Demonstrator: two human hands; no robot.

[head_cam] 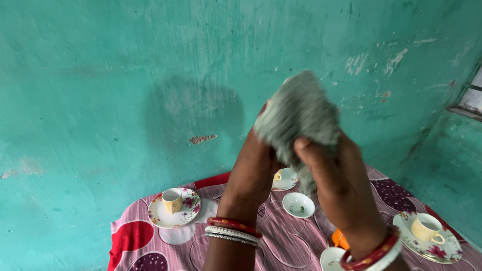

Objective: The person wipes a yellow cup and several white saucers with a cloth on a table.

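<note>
Left hand [253, 172] and right hand [336, 177] raised, both clamped on grey-green cloth [298, 114] held above table [293, 264]; below: saucer [331, 267], small bowl [298, 205], cup [172, 200], far cup [427, 228]; teal wall [110, 82] behind

Three cups [172, 200], perhaps five saucers [298, 205], one grey cloth [300, 119].

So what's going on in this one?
A person holds a crumpled grey-green cloth up in front of a teal wall, gripping it with both the left hand and the right hand. Below, a table with a floral cover carries cups on flowered saucers, one at the left and one at the right, plus a small white bowl.
</note>
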